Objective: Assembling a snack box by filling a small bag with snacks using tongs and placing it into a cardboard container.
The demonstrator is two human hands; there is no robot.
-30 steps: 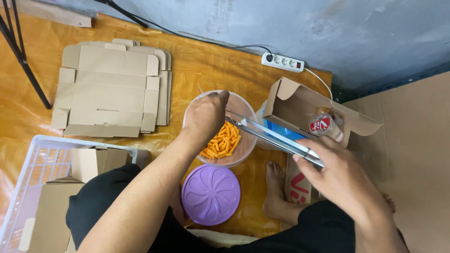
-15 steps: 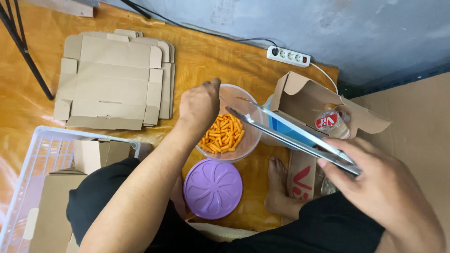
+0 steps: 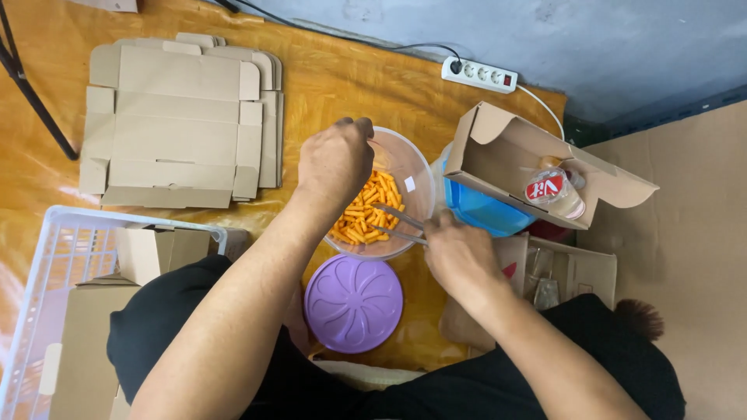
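A clear round plastic tub (image 3: pixel 416 179) of orange snack sticks (image 3: pixel 366 214) stands on the orange floor mat. My left hand (image 3: pixel 334 159) grips the tub's far-left rim. My right hand (image 3: pixel 459 253) holds metal tongs (image 3: pixel 397 222) whose tips reach into the snack sticks. The tub's purple lid (image 3: pixel 354 303) lies just in front of it, between my knees.
An open cardboard box (image 3: pixel 506 152) holding a small clear bottle (image 3: pixel 554 190) sits to the right over a blue container (image 3: pixel 486 210). Flat cardboard blanks (image 3: pixel 175 117) are stacked at the left. A white crate (image 3: pixel 54 264) with folded boxes is at lower left. A power strip (image 3: pixel 478 74) lies by the wall.
My right hand has swung in from the right and lowered the tongs into the tub. My left hand stays on the rim. The camera has moved closer.
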